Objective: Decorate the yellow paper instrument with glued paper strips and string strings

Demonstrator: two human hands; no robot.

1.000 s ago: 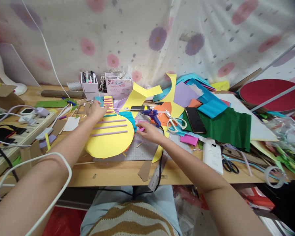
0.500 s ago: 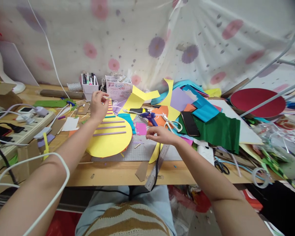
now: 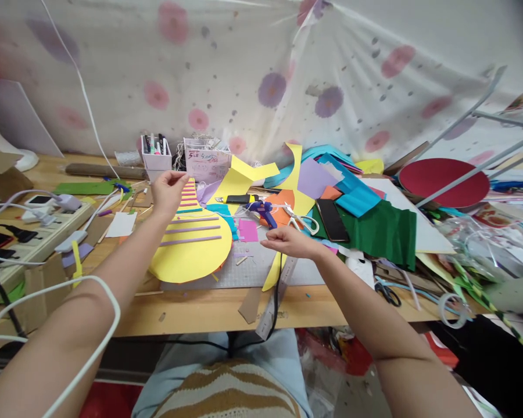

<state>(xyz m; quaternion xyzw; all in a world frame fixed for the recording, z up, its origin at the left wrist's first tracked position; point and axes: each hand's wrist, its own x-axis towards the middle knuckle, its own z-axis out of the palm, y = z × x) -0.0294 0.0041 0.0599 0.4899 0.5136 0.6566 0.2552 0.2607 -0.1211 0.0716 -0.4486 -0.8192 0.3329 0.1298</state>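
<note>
A yellow guitar-shaped paper cutout (image 3: 192, 249) with purple strips and a pink-striped neck lies on a grey cutting mat (image 3: 253, 270). My left hand (image 3: 166, 190) hovers at the top of the neck, fingertips pinched together; what they hold is too small to make out. My right hand (image 3: 287, 241) is raised just above the mat's right side, also pinched, its contents hidden. A pink paper piece (image 3: 247, 230) lies between the hands. A blue glue gun (image 3: 267, 212) and white-handled scissors (image 3: 302, 221) rest just beyond my right hand.
Coloured paper scraps, green felt (image 3: 386, 229), a black phone (image 3: 332, 219) and a red disc (image 3: 442, 180) crowd the right. A pen holder (image 3: 156, 154) stands at the back. A power strip (image 3: 24, 235) with cables sits left. A ruler (image 3: 273, 305) overhangs the front edge.
My left hand lifted off the guitar's neck and closed into a pinch. My right hand drew back from the pink piece by the glue gun and rose, pinched.
</note>
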